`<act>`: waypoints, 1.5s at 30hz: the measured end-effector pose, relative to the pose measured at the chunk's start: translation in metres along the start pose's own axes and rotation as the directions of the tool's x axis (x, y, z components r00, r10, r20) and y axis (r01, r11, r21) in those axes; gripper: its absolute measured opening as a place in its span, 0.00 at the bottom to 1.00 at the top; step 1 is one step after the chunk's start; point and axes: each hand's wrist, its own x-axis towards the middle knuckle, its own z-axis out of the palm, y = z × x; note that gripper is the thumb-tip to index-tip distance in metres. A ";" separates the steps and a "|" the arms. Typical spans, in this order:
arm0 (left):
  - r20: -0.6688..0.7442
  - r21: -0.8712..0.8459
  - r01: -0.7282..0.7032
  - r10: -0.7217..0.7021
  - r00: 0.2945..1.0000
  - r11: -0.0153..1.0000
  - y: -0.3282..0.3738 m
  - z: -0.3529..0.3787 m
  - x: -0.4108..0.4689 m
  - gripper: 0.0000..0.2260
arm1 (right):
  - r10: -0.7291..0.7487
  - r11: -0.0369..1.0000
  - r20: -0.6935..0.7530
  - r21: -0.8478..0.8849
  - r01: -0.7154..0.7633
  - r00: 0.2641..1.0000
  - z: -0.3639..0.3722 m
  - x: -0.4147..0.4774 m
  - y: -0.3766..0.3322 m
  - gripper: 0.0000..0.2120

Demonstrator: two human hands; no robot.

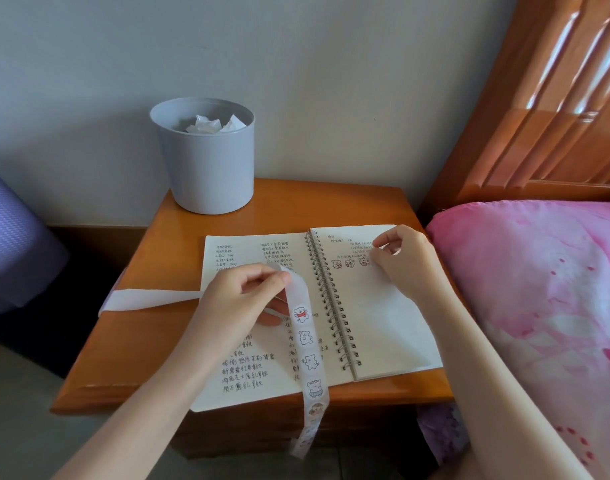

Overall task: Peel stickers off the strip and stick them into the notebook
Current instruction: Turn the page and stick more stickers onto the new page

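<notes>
Spiral notebook (pixel 366 306) lies open on the wooden desk (pixel 141 341). Left hand (pixel 241 299) pinches the sticker strip (pixel 305 344), which trails over the left page and the desk's front edge. Right hand (pixel 400 258) presses fingertips (pixel 374 261) on the right page beside three stuck stickers (pixel 350 263).

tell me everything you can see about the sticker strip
The strip is a long, narrow band of pale, glossy backing paper. The left hand pinches it at a bend above the notebook. One part, bare of stickers, runs left across the page and over the table edge. The other part drapes down over the left page and hangs past the front edge, carrying a row of small cartoon animal stickers, the top one with a red scarf.
</notes>
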 end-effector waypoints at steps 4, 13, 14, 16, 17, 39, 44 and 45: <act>-0.005 -0.083 0.000 0.000 1.000 0.997 0.005 0.001 -0.002 0.07 | -0.089 0.974 -0.002 0.209 0.088 0.996 -0.008 -0.010 -0.011 0.01; -0.160 -0.061 -0.109 0.098 0.982 0.992 0.008 -0.001 -0.003 0.07 | -0.242 0.903 0.487 0.429 0.012 0.839 -0.003 -0.059 -0.051 0.05; -0.177 -0.049 -0.119 0.109 0.978 0.992 0.008 -0.002 -0.003 0.08 | -0.245 0.894 0.487 0.449 0.000 0.838 -0.004 -0.059 -0.052 0.04; -0.195 -0.053 -0.129 0.116 0.974 0.990 0.009 -0.002 -0.003 0.08 | -0.246 0.868 0.481 0.495 -0.029 0.842 -0.009 -0.058 -0.054 0.05; -0.202 -0.050 -0.129 0.116 0.972 0.990 0.009 -0.002 -0.003 0.08 | -0.246 0.861 0.478 0.507 -0.036 0.843 -0.010 -0.059 -0.055 0.07; -0.021 -0.090 -0.121 0.120 0.993 0.989 0.017 0.004 -0.007 0.04 | -0.276 0.873 0.390 0.484 0.059 0.879 -0.006 -0.060 -0.054 0.05; -0.020 -0.076 -0.139 0.137 0.990 0.987 0.017 0.005 -0.007 0.04 | -0.267 0.882 0.376 0.465 0.068 0.887 -0.005 -0.061 -0.054 0.04; -0.021 -0.070 -0.141 0.140 0.990 0.988 0.016 0.005 -0.007 0.04 | -0.264 0.882 0.376 0.466 0.065 0.888 -0.005 -0.061 -0.054 0.04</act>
